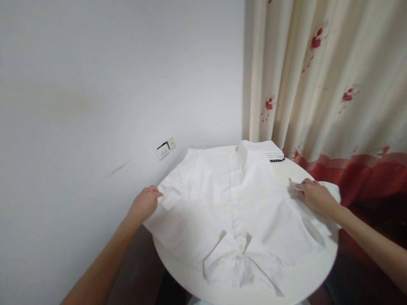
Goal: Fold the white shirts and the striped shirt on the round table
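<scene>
A white collared shirt (210, 203) lies spread over a round white table (308, 281), its collar toward me and its buttoned front running down the middle. At the left edge, my left hand (146, 203) is closed on the sleeve on that side, pinching the cloth between thumb and fingers. On the right, my right hand (313, 195) grips cloth near the other sleeve, with the fingers pressed together. Some of that sleeve is hidden behind my right hand and forearm. Wrinkles show in the cloth near the shirt's far right part.
A folded white stack with a dark patterned edge (276, 156) sits at the table's back right. White wall with a socket (163, 151) rises close behind on the left. A cream curtain with red flowers (318, 93) hangs at the right.
</scene>
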### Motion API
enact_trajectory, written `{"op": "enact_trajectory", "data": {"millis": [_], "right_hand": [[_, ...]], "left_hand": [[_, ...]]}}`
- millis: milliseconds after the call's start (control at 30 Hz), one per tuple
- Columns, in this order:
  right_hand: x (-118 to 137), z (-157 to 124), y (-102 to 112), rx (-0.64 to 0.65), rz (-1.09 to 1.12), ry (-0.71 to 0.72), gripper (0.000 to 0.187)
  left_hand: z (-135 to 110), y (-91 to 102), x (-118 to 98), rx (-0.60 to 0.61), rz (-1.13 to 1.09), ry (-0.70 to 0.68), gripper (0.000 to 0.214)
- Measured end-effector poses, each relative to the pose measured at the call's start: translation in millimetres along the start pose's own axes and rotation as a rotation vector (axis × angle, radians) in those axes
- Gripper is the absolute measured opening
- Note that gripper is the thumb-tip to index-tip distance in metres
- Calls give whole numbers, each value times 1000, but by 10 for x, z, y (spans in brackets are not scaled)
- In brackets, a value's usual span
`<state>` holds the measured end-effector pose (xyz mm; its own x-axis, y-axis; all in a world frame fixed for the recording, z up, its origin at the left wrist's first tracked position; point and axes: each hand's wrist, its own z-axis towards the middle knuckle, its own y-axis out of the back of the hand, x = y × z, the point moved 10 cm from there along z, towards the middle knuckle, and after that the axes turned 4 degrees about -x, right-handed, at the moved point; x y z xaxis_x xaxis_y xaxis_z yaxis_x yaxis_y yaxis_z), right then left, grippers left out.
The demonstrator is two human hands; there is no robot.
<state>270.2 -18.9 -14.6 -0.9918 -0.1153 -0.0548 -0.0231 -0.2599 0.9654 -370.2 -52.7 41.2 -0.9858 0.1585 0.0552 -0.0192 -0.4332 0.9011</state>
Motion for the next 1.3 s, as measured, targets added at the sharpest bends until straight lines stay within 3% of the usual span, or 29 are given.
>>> {"op": "enact_trajectory", "data": {"millis": [67,167,233,333,500,667,800,933,1000,1067,1133,1200,1300], "right_hand": [[106,86,70,-41,75,0,33],[304,365,213,-111,297,4,47],[358,607,224,-103,413,-62,48],[340,906,63,-8,566,-224,46],[257,1088,-269,78,900,-381,49],[160,1080,-324,39,1100,-382,53],[88,1085,-156,-26,897,-282,55],[135,1024,-55,-31,492,-239,58],[294,921,74,-90,328,-209,59],[636,761,245,-168,254,-92,56],[1123,536,342,-171,309,108,51],[1614,245,354,-108,383,326,52],[2084,-206,229,39,442,549,57]], "left_hand": [[8,106,-57,-53,-15,44,42],[150,225,-328,-151,-89,87,41],[318,121,-560,-94,-138,84,40],[558,-224,-796,101,-129,113,37],[798,-593,-826,202,-249,252,30],[815,-674,-679,213,-365,326,40],[763,-516,-548,108,-438,304,51],[709,-521,-670,181,-283,196,44],[678,-397,-851,92,-195,121,45],[576,-275,-1184,20,-171,-28,47],[359,-293,-1624,101,-218,-242,50],[63,-385,-1997,255,-270,-415,53],[-277,-476,-2228,394,-296,-470,56]]}}
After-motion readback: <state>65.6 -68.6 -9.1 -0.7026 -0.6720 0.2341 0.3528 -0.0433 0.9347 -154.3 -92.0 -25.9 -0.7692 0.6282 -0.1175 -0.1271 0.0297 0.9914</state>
